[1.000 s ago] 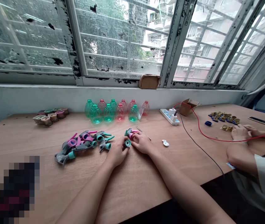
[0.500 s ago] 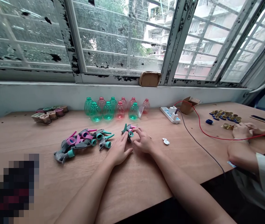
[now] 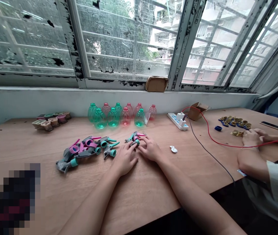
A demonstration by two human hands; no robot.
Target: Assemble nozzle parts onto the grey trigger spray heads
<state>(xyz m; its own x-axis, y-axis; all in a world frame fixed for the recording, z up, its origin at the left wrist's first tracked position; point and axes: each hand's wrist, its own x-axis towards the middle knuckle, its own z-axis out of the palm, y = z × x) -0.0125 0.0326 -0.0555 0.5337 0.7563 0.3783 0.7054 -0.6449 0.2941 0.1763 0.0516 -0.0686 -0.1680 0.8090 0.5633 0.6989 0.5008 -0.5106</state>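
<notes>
A small spray head (image 3: 133, 137) with pink and green parts is on the wooden surface (image 3: 31, 143), between the left hand (image 3: 125, 156) and the right hand (image 3: 151, 149). The fingers (image 3: 142, 140) of both hands close on it from two sides and seem to hold it, but they cover it partly, so I cannot see how firm. Left of it lies a pile of spray heads (image 3: 79, 150); behind stand green and pink bottles (image 3: 113, 118). A co-worker's hands (image 3: 251, 137) are at right, near gold-coloured parts (image 3: 234, 122).
</notes>
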